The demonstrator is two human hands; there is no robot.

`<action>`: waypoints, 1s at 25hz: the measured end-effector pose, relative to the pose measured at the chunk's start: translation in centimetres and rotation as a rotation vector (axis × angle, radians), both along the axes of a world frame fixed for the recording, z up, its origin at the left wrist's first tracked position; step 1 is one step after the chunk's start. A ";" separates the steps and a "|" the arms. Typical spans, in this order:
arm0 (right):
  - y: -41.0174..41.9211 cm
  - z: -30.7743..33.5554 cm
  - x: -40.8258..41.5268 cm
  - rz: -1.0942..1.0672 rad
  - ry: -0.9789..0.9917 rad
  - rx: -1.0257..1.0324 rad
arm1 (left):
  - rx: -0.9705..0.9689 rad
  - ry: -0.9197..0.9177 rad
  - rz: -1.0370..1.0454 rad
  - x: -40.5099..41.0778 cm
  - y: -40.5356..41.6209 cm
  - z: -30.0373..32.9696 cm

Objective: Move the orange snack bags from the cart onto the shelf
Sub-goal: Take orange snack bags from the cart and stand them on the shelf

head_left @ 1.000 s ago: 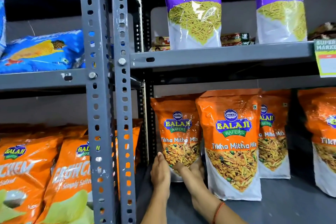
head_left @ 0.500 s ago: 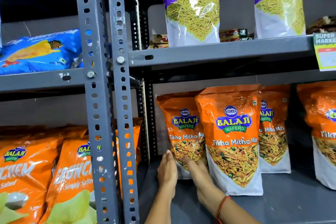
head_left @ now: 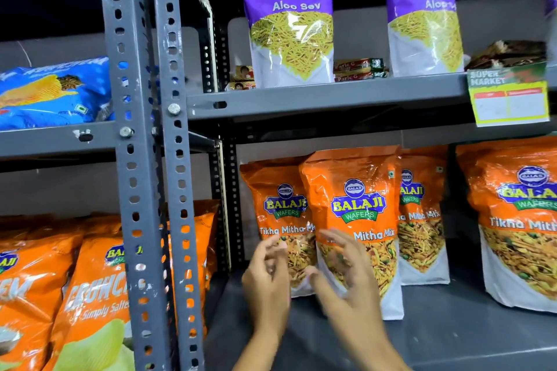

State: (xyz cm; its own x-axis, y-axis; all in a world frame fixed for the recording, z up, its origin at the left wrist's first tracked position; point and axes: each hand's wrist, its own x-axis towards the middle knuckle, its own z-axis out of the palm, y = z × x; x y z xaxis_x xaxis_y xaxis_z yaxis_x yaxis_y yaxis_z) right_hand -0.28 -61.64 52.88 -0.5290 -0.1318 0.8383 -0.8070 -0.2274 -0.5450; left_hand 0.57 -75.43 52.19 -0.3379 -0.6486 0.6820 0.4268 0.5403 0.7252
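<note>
Several orange Tikha Mitha Mix bags stand upright on the grey lower shelf (head_left: 452,337). The leftmost bag (head_left: 283,208) stands at the back beside the rack post, partly behind a front bag (head_left: 358,205). Two more orange bags (head_left: 422,220) (head_left: 518,220) stand to the right. My left hand (head_left: 268,280) and my right hand (head_left: 346,277) hover in front of the two left bags, fingers spread and blurred, holding nothing. The cart is out of view.
Grey perforated rack posts (head_left: 141,159) rise at the left. Purple Aloo Sev bags (head_left: 292,15) stand on the upper shelf (head_left: 331,99), which carries a price tag (head_left: 509,96). Orange chip bags (head_left: 90,295) and a blue bag (head_left: 54,90) fill the left rack.
Both hands have let go of the leftmost orange bag's base and pulled back toward me, lifting off the shelf. The bag now stands further right against the front bag.
</note>
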 end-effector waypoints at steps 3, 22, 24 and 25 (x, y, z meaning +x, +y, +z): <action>5.6 0.5 -4.2 -0.120 -0.149 -0.141 | -0.082 -0.279 -0.196 -0.5 2.2 -0.4; 9.6 -2.0 -8.3 0.128 -0.290 0.605 | 0.090 -0.372 -0.524 2.1 3.8 -1.8; 8.1 -1.9 -6.7 0.090 -0.262 0.582 | 0.115 -0.323 -0.516 3.8 2.7 -1.6; 7.4 -2.0 -6.0 0.061 -0.247 0.582 | 0.134 -0.311 -0.507 4.6 2.2 -1.6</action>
